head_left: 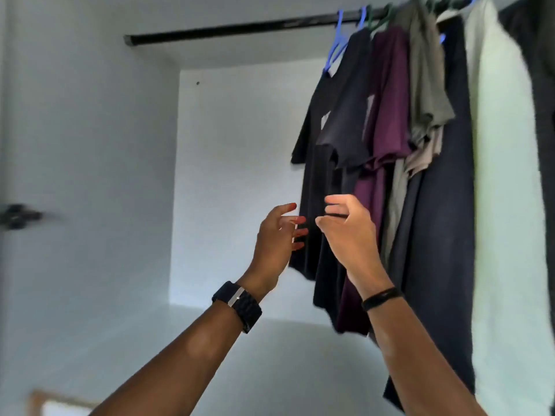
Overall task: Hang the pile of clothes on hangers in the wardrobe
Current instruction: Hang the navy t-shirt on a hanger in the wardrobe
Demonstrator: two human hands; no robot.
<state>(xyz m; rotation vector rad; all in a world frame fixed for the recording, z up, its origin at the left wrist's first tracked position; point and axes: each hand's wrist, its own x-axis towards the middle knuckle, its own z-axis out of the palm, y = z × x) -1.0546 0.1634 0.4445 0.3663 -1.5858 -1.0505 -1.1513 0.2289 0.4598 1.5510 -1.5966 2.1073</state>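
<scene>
A: How are those shirts going to handle?

B: Softly, I'd judge. The black T-shirt (312,163) at the near end of the row is hanging limp from its blue hanger (334,52). It looks like light cloth that folds and slides, so I'd be taking it by the hem or a side seam, or steering it by the hanger's hook on the wardrobe rail (240,27).

A: And where is it sitting against the hands?

B: Just beyond them. The left hand (276,244) is hovering with fingers spread and relaxed, holding nothing, its fingertips at the shirt's left edge; whether they are touching is unclear. The right hand (348,232) is loosely curled in front of the cloth, gripping nothing I can make out. The purple T-shirt (390,115) is hanging just to the right.
</scene>
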